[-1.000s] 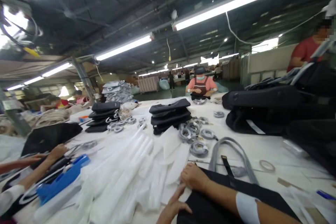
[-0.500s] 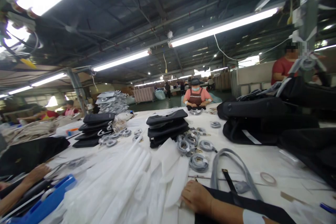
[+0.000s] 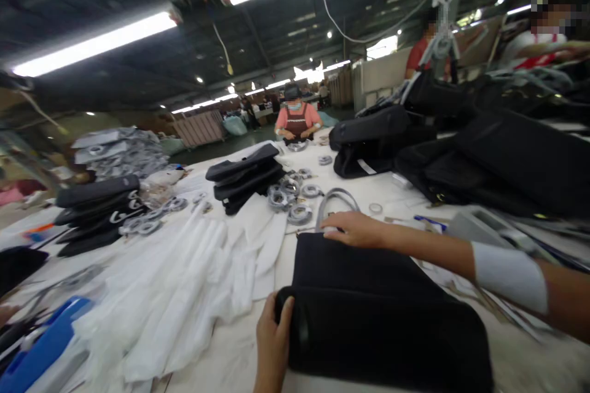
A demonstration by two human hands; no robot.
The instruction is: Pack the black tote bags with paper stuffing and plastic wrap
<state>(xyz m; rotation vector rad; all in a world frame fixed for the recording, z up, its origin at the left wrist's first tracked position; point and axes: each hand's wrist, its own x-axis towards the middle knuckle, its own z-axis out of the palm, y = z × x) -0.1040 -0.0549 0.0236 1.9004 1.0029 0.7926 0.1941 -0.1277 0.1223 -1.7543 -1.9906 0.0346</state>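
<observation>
A black fabric bag (image 3: 387, 325) lies on the white table in front of me, its near part rounded and folded over. My left hand (image 3: 271, 334) grips its left end, with the thumb on top and the fingers partly hidden behind the edge. Reaching across the bag's far edge, my right hand (image 3: 353, 230) is closed at the base of a looped grey strap (image 3: 338, 193). The fingertips partly cover what is pinched there. A white band (image 3: 509, 276) wraps the right forearm.
White wrapping sheets (image 3: 179, 295) spread to the left, near a blue tray (image 3: 50, 344). Coiled grey straps (image 3: 290, 187) lie beside stacked black bags (image 3: 244, 175). More black bags (image 3: 516, 159) are piled at right, near a blue pen (image 3: 431, 223). A co-worker (image 3: 297, 120) sits opposite.
The view has swung right and down. My left hand has come into view on the bag's left end. My right hand has moved to its far edge, and more of the bag shows.
</observation>
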